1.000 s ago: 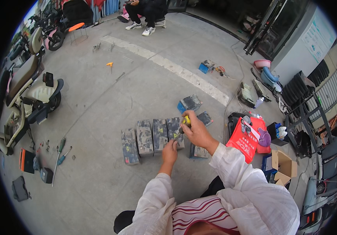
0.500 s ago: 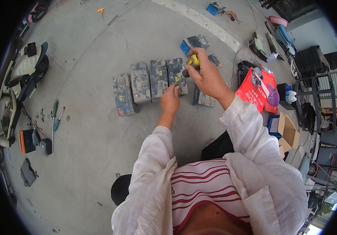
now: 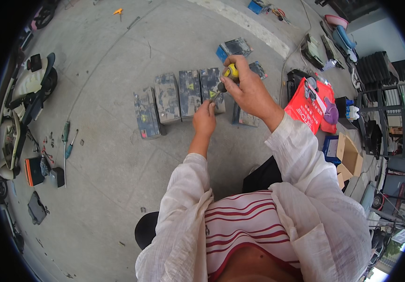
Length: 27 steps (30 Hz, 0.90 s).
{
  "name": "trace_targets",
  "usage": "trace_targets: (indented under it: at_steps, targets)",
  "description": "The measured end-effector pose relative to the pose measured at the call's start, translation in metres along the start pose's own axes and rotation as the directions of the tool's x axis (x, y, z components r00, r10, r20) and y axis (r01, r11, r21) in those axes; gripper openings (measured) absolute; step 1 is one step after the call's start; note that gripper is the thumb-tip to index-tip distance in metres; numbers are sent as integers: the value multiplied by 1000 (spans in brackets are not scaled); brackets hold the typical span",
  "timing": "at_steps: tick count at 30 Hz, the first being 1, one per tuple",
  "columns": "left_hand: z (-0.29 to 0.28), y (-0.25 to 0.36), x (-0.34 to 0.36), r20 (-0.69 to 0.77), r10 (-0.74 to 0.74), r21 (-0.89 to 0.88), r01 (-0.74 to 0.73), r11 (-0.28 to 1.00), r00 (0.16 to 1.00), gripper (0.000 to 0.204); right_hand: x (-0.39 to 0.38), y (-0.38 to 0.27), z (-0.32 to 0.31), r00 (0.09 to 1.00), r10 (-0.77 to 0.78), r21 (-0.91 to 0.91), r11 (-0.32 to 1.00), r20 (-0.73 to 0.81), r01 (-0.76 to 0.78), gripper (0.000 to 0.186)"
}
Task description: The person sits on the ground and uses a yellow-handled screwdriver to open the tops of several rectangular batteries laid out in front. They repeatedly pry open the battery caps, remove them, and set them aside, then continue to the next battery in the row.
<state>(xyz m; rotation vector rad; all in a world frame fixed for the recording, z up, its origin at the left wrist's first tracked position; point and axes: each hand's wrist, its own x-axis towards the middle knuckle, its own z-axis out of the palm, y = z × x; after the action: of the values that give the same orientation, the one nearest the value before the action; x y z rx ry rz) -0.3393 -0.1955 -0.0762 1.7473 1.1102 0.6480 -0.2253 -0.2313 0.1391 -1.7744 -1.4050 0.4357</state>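
My right hand [image 3: 254, 96] is wrapped round the yellow and black handle of a screwdriver [image 3: 231, 71]. Its thin shaft slants down and left to the pinched fingertips of my left hand [image 3: 204, 121], which close round it near its end. Both hands are over a dusty dark battery [image 3: 212, 80] with a yellow warning triangle. To its left stand more dusty batteries in a row: one [image 3: 189, 94] close beside it, another [image 3: 167, 101], and the leftmost [image 3: 147, 115] with a reddish corner. Another battery [image 3: 245, 116] lies partly hidden below my right wrist. The screwdriver's tip is hidden.
Beyond my hands lie batteries with blue sides [image 3: 234, 48]. At right are a red bag [image 3: 303, 110], an open cardboard box [image 3: 349, 157] and a metal rack [image 3: 381, 101]. Long screwdrivers [image 3: 65, 150] and a scooter [image 3: 28, 89] are at left.
The view has shifted slightly. Both hands keep nearly the same hold on the screwdriver, and the batteries stay in place.
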Motion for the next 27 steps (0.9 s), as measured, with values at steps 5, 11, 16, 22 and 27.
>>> trace_targets:
  at_steps: [5, 11, 16, 22, 27]
  targets:
    - [8, 3, -3, -40, -7, 49, 9, 999, 999, 25, 2, 11, -6, 998, 61, 77, 995, 16, -62, 34]
    - [14, 11, -4, -146, 31, -54, -39, 998, 989, 24, 4, 12, -17, 995, 92, 94, 991, 28, -94, 35]
    - [45, 16, -46, -397, -13, -85, -23, 996, 918, 52, -4, 12, -17, 1000, 21, 25, 999, 21, -21, 35]
    - [66, 16, -54, -443, -176, -135, 128, 983, 879, 65, -12, 12, -17, 1000, 9, 48, 999, 22, -10, 35]
    - [73, 17, -54, -479, -196, -169, 128, 977, 855, 75, -13, 9, -21, 998, 14, -36, 999, 63, -12, 39]
